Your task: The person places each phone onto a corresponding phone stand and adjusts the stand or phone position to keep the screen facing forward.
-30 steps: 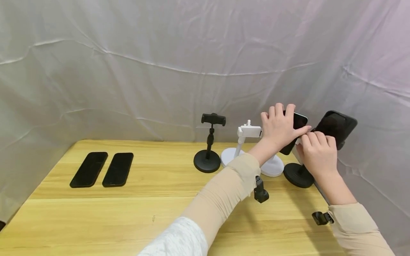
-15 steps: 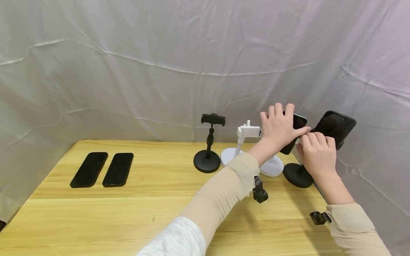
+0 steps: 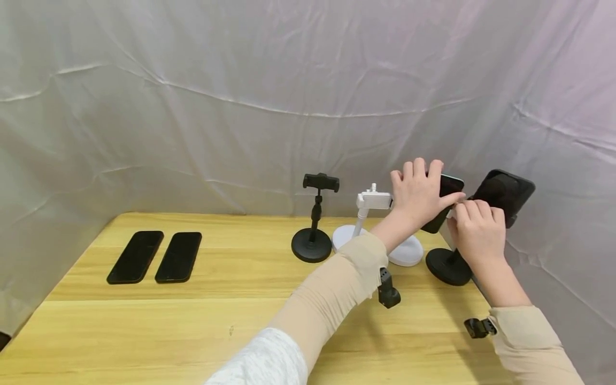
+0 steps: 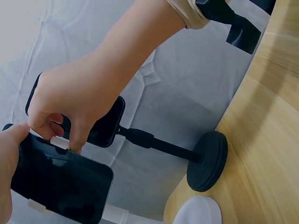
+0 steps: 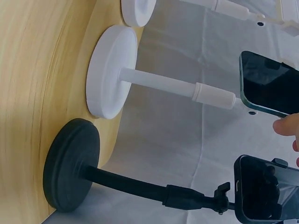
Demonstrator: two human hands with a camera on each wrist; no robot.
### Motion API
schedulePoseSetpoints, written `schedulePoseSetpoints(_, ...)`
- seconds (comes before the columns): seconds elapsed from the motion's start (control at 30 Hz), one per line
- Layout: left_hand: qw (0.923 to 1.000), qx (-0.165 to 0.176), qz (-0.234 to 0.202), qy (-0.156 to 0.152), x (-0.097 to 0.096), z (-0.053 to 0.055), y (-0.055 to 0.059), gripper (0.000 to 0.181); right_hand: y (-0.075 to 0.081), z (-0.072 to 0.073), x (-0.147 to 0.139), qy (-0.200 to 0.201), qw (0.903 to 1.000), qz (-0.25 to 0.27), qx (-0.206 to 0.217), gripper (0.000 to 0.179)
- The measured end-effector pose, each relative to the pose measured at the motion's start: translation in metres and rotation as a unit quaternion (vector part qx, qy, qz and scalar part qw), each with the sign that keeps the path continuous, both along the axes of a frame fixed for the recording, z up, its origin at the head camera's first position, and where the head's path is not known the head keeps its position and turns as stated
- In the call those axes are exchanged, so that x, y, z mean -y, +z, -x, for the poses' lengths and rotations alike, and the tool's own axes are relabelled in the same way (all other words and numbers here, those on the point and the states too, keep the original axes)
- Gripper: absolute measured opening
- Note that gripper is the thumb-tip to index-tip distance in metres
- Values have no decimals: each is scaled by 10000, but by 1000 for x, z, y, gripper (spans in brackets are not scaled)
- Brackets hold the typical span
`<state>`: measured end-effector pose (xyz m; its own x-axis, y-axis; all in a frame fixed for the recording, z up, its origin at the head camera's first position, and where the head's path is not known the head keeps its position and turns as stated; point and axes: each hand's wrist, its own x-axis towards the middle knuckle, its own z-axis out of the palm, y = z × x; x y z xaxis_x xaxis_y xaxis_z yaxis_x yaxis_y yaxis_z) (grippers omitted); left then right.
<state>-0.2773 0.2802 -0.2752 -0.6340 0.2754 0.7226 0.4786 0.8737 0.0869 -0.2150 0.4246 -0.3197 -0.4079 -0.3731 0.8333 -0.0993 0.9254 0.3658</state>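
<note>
A dark phone sits at the clamp of a white phone stand, whose round base shows behind my left forearm. My left hand grips this phone from its left side, fingers over the far edge and thumb along the near one. My right hand pinches the stand's white clamp jaw at the phone's edge, plain in the left wrist view, where the phone faces the camera. Just beyond my right hand, a second phone rests in a black stand.
To the left stand another white phone stand and a black one, both holding no phone. Two black phones lie flat on the wooden table at the far left. Grey cloth hangs behind and at the right.
Both hands keep their holds on the phone and the clamp with hardly any movement. The head view has tilted slightly, so the scene sits a little lower.
</note>
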Motion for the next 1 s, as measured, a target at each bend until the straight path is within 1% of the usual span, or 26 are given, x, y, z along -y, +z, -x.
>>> schedulePoseSetpoints(0.17, 10000, -17, 2, -49, 1, -1, -1, 68, -1, 0, 1, 85, 9998, 200, -18, 14)
schedulePoseSetpoints(0.4, 9986, -517, -34, 135, 4, -2, -6, 59, -3, 1, 3, 124, 9990, 415, -96, 12)
schedulePoseSetpoints(0.47, 9982, -592, -64, 117, 6, -2, -7, 58, -4, 0, 4, 121, 9987, 485, -96, 13)
schedulePoseSetpoints(0.57, 9978, -658, -110, 28, 9, -2, -9, 57, -6, -2, 5, 48, 9980, 626, -30, 16)
schedulePoseSetpoints(0.67, 9980, -617, -100, -99, 13, -3, -10, 57, -11, -4, 6, -43, 9966, 819, 23, 22)
schedulePoseSetpoints(0.83, 9979, -517, -95, -365, 19, -7, -16, 59, -24, -8, 9, -81, 9930, 1176, 11, 35)
schedulePoseSetpoints(1.0, 9964, -619, -207, -548, 24, -9, -25, 58, -37, -14, 14, -24, 9871, 1603, 21, 43)
